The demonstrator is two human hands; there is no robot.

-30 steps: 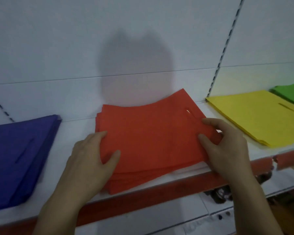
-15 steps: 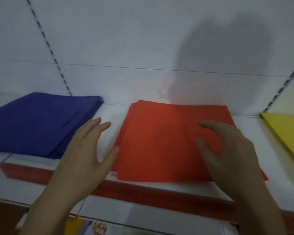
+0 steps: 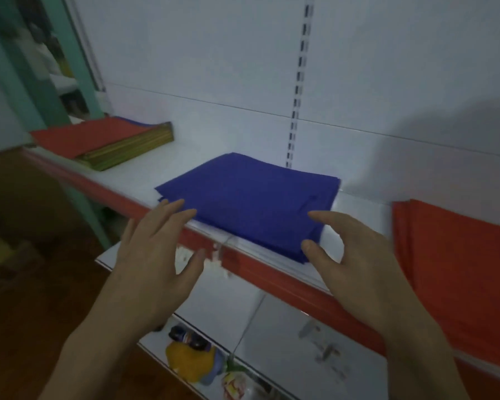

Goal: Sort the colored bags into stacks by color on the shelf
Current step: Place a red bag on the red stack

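Hovering at the near edge of a white shelf with a red front lip [image 3: 133,180], the left hand [image 3: 153,255] and right hand [image 3: 358,261] are spread and hold nothing. Between them lies a flat stack of dark blue fabric bags [image 3: 251,203], its near corners partly covered by fingers; contact is unclear. An orange-red stack of bags [image 3: 456,269] lies just right, cut off by the frame. Far left sits a mixed pile with a red bag on top [image 3: 104,140]. On the lower shelf [image 3: 286,327], a yellow packet [image 3: 191,359] is too blurred to identify.
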